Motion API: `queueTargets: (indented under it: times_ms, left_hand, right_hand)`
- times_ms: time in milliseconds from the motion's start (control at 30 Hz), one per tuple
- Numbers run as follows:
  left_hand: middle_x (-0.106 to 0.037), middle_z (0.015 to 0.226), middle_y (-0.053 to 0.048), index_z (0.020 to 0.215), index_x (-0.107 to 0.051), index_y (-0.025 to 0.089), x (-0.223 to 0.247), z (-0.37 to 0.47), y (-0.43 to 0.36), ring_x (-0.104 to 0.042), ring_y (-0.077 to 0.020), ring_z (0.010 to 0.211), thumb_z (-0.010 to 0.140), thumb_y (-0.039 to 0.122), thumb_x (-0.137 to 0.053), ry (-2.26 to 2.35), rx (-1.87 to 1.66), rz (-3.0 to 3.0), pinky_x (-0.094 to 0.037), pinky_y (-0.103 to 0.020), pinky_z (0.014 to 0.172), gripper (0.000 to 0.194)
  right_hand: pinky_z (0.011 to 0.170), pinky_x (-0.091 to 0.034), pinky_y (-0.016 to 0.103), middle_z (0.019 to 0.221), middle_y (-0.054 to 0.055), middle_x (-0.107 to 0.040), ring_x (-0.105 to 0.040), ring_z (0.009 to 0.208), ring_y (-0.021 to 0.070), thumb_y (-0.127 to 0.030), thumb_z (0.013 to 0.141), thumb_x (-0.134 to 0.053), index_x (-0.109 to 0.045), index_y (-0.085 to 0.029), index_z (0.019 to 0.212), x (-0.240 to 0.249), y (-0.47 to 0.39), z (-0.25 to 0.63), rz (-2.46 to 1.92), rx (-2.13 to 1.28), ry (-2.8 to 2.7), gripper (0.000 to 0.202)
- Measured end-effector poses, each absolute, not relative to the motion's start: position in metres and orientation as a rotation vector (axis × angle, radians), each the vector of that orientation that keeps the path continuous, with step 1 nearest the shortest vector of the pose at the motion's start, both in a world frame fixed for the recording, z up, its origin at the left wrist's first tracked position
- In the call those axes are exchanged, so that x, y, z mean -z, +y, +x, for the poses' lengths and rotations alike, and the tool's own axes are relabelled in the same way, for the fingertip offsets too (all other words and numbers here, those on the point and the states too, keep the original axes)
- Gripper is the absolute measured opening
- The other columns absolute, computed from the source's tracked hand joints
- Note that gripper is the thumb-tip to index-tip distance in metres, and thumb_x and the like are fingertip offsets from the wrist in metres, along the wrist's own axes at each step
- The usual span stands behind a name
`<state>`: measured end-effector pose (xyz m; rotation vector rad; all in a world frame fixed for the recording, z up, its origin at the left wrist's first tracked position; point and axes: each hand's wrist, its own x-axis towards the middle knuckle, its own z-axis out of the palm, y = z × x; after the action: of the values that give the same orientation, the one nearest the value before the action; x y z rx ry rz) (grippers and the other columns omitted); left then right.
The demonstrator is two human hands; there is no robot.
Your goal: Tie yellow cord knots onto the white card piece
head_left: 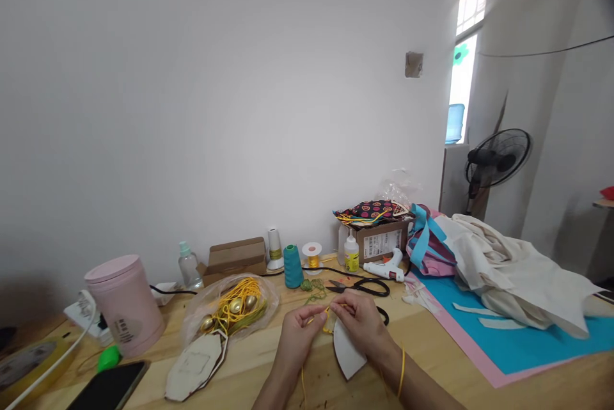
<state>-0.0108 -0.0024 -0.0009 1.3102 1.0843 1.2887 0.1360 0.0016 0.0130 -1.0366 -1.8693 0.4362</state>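
Both hands meet over the wooden table, fingertips pinched close together. My left hand is closed on a thin yellow cord, whose end hangs down below it. My right hand pinches the cord too, near a small yellow knot or loop. Under the right palm lies a white pointed fabric piece, partly covered by that hand; whether the fingers grip it I cannot tell. Around the right wrist runs a yellow band. Black-handled scissors lie just beyond the hands.
A plastic bag of yellow cords and gold bells, white cut panels, a phone and a pink canister are to the left. Behind stand a teal thread cone, glue bottle and glue gun. Cloth is heaped right.
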Motion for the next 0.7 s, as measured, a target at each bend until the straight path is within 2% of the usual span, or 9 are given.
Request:
queueTargets:
  times_ms: [67, 467, 700]
  left_hand:
    - [-0.068, 0.075, -0.008, 0.07, -0.067, 0.013, 0.0014, -0.0105, -0.0018, -0.058, -0.0197, 0.073, 0.056, 0.024, -0.063, 1.1, -1.299, 1.337, -0.042, -0.028, 0.07, 0.019]
    - [-0.067, 0.063, -0.005, 0.062, -0.067, 0.012, 0.0037, -0.01, -0.0018, -0.057, -0.0177, 0.06, 0.054, 0.025, -0.064, 1.154, -1.246, 1.345, -0.042, -0.027, 0.061, 0.015]
    - [-0.068, 0.069, -0.007, 0.068, -0.067, 0.012, 0.0055, -0.0119, -0.0009, -0.058, -0.0179, 0.064, 0.049, 0.025, -0.068, 1.062, -1.26, 1.225, -0.043, -0.027, 0.063, 0.023]
  right_hand:
    - [0.049, -0.031, 0.019, 0.058, 0.0, -0.054, -0.046, 0.055, 0.0105, -0.029, 0.075, -0.044, -0.061, -0.018, 0.067, -0.0129, 0.0015, 0.1354, -1.05, -0.42, -1.876, 0.022]
    - [0.05, -0.03, 0.02, 0.056, 0.0, -0.053, -0.046, 0.054, 0.0103, -0.023, 0.075, -0.044, -0.059, -0.017, 0.061, -0.0092, 0.0032, 0.1342, -1.061, -0.314, -1.91, 0.021]
    - [0.05, -0.031, 0.02, 0.056, 0.0, -0.054, -0.047, 0.054, 0.0106, -0.027, 0.074, -0.046, -0.061, -0.018, 0.064, -0.0096, 0.0034, 0.1374, -1.068, -0.352, -1.883, 0.02]
